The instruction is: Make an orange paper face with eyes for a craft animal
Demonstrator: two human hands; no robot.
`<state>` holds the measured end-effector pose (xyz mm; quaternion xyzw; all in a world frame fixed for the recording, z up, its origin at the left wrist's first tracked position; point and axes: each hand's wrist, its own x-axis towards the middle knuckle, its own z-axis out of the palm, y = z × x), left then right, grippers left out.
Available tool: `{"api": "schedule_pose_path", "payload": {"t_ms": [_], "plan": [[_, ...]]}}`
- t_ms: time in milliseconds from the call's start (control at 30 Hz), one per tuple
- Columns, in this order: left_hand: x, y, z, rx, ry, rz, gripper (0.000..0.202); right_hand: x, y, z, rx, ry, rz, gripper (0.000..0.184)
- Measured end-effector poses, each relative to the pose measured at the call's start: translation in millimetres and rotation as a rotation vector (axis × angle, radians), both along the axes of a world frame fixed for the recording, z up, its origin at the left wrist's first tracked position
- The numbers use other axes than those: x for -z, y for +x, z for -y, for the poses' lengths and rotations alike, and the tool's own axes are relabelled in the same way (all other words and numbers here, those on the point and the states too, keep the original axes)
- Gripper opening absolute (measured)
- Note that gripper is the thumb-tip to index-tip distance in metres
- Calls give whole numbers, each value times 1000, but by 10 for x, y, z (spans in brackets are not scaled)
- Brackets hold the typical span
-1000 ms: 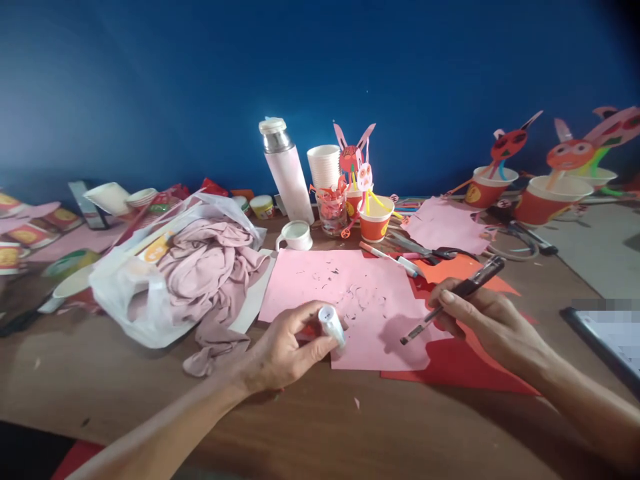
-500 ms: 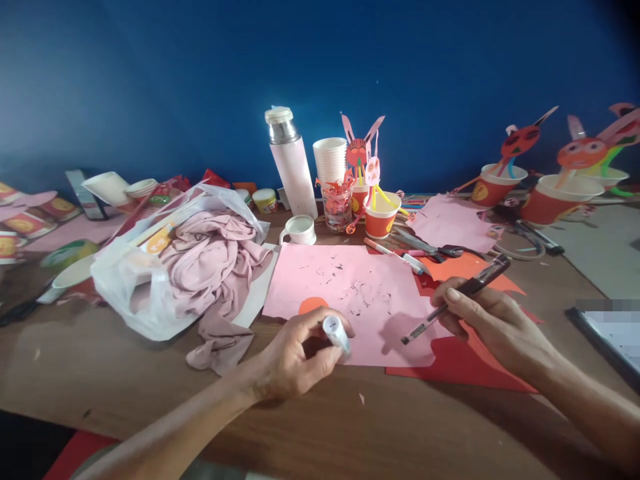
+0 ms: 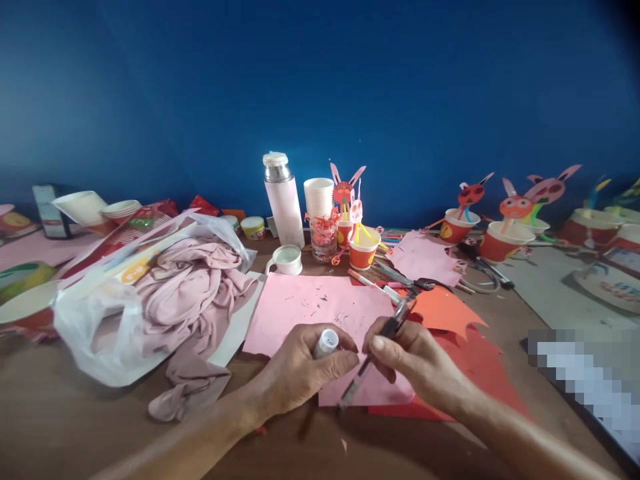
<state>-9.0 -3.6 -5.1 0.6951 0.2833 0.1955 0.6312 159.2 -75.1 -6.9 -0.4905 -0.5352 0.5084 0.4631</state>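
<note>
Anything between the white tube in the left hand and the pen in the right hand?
Only the fingers of the left hand, just right of the tube; no other object separates it from the pen.

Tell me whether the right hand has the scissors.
No, the right hand holds a dark marker, and the scissors lie apart from it, farther ahead.

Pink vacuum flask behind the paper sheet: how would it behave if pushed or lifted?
The pink vacuum flask stands tall on a narrow base, so a push near the top would likely tip it. Its smooth sides look slippery. Its steel neck suggests some heft, though its contents are hidden.
</note>
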Motion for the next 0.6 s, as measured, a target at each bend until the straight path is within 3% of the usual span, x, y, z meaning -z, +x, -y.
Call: {"api": "schedule_pose_path", "payload": {"t_ms": [67, 167, 267, 333, 467, 600], "plan": [[-32, 19, -33, -20, 3, 7, 26, 1, -32, 40, -63, -6, 105, 42], [-82, 40, -86, -29, -132, 59, 40, -49, -88, 132, -164, -64, 195, 37], [-112, 32, -93, 61, -219, 115, 42, -95, -123, 209, -268, -175, 185, 35], [-109, 10, -49, 80, -159, 134, 30, -131, -122, 238, -264, -172, 228, 35], [-119, -48, 110, -40, 14, 200, 18, -284, -89, 257, -199, -95, 473, 38], [-358, -187, 100, -201, 55, 290, 14, -303, -10, 227, -223, -23, 654, 35]]}}
